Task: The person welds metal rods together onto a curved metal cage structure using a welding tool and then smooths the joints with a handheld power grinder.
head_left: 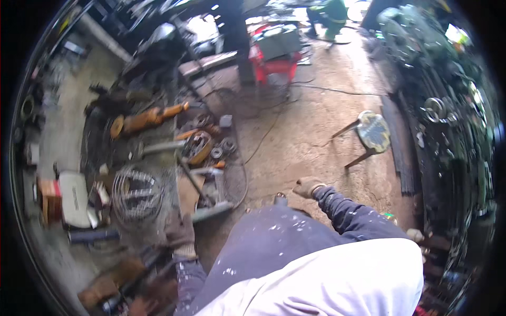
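My right hand (308, 187), in a tan glove, hangs out in front of my body above the concrete floor. Its fingers are curled in and nothing shows in them. On the left, my left hand (181, 231), gloved too, is lowered beside the cluttered work area and smeared by motion, so its fingers cannot be made out. Close to it are a brown cardboard piece (188, 196) and a grey-green metal bar (212, 211). Farther off lies an orange cylindrical machine part (145, 122), with several metal rings (216, 152) nearby.
A round-topped stool (374, 131) stands on the floor to the right. Ahead is a red chair (274, 68) with a grey box (275, 43) on it. Cables (337, 90) cross the floor. Coiled wire (138, 194) lies left; metal stock (448, 121) crowds the right. Another person (331, 18) is far off.
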A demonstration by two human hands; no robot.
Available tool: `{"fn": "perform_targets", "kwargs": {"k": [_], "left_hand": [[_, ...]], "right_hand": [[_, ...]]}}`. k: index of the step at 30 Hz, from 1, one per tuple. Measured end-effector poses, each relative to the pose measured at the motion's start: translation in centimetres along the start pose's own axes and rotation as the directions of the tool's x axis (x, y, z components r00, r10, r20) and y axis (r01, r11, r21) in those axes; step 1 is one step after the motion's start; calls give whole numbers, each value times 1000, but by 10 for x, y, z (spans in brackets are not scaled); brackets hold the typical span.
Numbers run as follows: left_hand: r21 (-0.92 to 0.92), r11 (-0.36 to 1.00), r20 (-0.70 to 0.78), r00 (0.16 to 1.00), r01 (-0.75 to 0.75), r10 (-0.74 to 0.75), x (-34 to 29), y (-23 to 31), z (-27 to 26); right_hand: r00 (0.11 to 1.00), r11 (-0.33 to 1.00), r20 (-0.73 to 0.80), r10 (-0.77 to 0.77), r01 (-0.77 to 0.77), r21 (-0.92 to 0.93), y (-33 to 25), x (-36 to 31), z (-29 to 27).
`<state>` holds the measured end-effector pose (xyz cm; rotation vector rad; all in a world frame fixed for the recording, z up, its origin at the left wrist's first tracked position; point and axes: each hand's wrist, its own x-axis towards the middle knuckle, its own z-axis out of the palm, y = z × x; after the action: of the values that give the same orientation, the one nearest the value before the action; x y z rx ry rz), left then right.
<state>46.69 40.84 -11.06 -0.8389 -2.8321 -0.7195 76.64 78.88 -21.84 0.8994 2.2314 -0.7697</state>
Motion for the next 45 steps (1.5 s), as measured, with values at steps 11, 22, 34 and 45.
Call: {"fn": "perform_targets", "kwargs": {"k": [11,22,34,45], "left_hand": [[31,990,-73,988,-136,138,18,18,-14],[57,997,15,999,-47,46,27,28,-22],[1,988,17,988,154,-154,36,42,-27],[141,914,-312,894,379,-323,61,103,10]], "right_hand": [[827,797,-225,-515,559,228,-211,58,-112],[541,618,-304,-784,634,-464,-389,102,-184],[487,508,-154,-859,777,-371,-459,139,-193],[324,303,-56,-944,791,-532,-442,208,-224]]}}
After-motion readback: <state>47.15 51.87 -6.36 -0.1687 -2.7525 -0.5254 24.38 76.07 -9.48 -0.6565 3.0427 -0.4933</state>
